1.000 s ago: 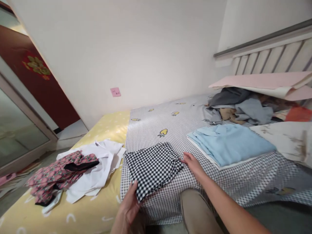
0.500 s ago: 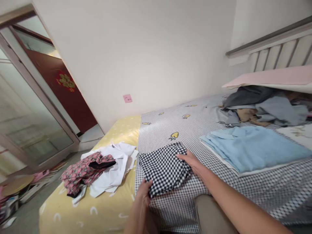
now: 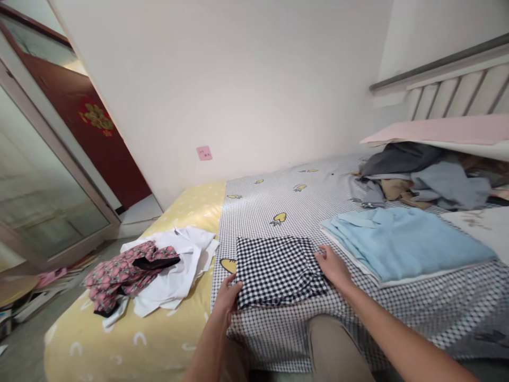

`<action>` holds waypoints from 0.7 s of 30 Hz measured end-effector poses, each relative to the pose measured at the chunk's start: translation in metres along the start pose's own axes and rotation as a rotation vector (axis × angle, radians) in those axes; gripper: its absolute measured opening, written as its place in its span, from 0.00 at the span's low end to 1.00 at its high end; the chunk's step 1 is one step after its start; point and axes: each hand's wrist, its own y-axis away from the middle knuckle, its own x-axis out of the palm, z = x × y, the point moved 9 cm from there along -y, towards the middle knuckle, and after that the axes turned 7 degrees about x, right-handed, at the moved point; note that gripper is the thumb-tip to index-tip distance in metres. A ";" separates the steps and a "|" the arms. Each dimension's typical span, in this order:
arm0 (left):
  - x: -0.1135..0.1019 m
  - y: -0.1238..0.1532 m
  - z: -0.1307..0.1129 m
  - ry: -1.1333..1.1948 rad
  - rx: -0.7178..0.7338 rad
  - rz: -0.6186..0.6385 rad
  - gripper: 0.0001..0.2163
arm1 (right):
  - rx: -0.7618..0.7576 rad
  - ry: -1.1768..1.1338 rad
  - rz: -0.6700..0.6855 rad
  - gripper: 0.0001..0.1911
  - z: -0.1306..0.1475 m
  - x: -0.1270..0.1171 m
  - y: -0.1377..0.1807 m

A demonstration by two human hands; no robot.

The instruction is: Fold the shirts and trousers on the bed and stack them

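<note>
A black-and-white checked piece of clothing (image 3: 278, 270) lies folded into a flat rectangle on the bed in front of me. At its left edge, my left hand (image 3: 227, 295) is closed, the thumb at the border of the cloth. My right hand (image 3: 334, 266) is at the opposite edge, its thumb and bent fingers closed at the side fold. Some fingertips of both hands are hidden. Right of it rests a folded light-blue shirt (image 3: 413, 241) on a white cloth.
A white shirt (image 3: 170, 286) and a pink flowered garment with black trim (image 3: 119, 270) lie crumpled on the yellow sheet (image 3: 159, 345) at left. Grey and tan clothes (image 3: 449, 183) are heaped at right beneath a pink-topped board (image 3: 445, 130). The wall (image 3: 238, 90) stands behind the bed.
The checked garment now lies flatter and squarer. My right hand has moved from on top of it outward to its right edge; my left hand has shifted up slightly along the left edge.
</note>
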 end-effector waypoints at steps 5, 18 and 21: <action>-0.003 -0.003 -0.004 -0.142 0.031 -0.018 0.26 | -0.550 0.347 -0.239 0.26 0.079 0.012 0.033; 0.045 0.027 -0.099 -1.013 0.559 -0.217 0.26 | -0.601 0.577 0.213 0.29 0.038 0.106 0.032; 0.097 0.020 -0.103 -1.077 0.718 -0.017 0.25 | -0.609 0.579 0.193 0.29 0.039 0.105 0.032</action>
